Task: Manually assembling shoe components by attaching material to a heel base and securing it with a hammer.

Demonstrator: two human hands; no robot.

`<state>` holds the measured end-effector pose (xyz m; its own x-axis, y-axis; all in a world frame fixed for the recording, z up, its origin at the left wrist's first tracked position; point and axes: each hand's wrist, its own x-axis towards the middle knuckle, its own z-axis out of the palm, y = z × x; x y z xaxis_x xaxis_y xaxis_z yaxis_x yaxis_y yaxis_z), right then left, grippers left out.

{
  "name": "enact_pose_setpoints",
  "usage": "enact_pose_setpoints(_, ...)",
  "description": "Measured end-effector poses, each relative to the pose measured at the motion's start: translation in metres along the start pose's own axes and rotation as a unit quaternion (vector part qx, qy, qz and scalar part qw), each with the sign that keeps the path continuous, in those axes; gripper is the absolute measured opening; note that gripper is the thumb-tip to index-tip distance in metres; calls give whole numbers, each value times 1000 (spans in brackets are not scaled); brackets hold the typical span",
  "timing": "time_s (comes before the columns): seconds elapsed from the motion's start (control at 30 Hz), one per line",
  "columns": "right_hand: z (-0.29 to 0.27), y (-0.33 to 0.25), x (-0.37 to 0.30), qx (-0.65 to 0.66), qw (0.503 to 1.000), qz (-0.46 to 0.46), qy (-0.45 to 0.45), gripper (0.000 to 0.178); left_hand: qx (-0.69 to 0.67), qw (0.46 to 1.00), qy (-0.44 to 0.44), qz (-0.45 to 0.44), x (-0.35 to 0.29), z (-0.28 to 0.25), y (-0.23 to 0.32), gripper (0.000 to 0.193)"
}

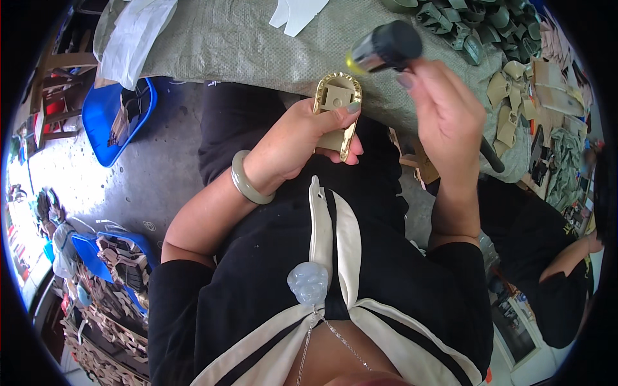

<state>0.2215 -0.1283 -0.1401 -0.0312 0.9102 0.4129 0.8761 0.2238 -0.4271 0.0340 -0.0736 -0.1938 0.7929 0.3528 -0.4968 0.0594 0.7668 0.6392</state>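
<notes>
My left hand (308,134) is closed around a small, rounded beige shoe part (338,98) with a pleated, shiny gold rim. Its thumb lies across the part's hollow inner side and the fingertips come round the right edge. My right hand (444,109) grips a hammer (396,46), raised above and to the right of the shoe part, apart from it. The black head is smeared by motion and shows a yellow face at its left end. Behind my right wrist the dark handle end (492,156) sticks out.
A woven sheet (244,45) covers the worktop ahead, with white cut pieces (299,14) on it. Grey-green parts (467,29) pile up at the far right, beside beige pieces (508,103). Blue bins (119,122) stand at left. Another person (541,257) is close at right.
</notes>
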Motion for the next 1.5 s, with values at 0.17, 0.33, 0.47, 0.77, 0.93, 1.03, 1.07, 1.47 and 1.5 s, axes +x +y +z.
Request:
enact_pose_setpoints(0.17,6,-6,-6,-11,994,-33,100,28,14,1000,-9,-1,0,-2,2,28)
enact_pose_setpoints(0.33,-1,-7,-12,41,992,34,118,19,42,998,-21,34,-11,10,7,26)
enact_pose_setpoints(0.47,-23,-17,-2,71,978,69,184,15,40,995,-4,95,4,8,6,29)
enact_pose_setpoints(0.77,-7,-11,0,27,998,38,34,12,-6,1000,13,12,13,5,4,37)
enact_pose_setpoints(0.93,-9,-16,-3,-37,981,34,187,12,-4,1000,14,6,11,10,5,37)
enact_pose_setpoints(1.03,-2,-8,-1,-52,998,25,-12,13,-42,999,18,-9,12,13,10,34)
enact_pose_setpoints(1.07,-6,-9,4,-52,998,25,-13,13,-43,999,17,-10,12,14,8,34)
enact_pose_setpoints(1.47,-13,-12,13,16,1000,3,-5,17,-32,999,35,3,10,15,8,29)
enact_pose_setpoints(1.5,-14,-13,15,60,996,-14,57,18,-32,999,33,2,10,13,8,29)
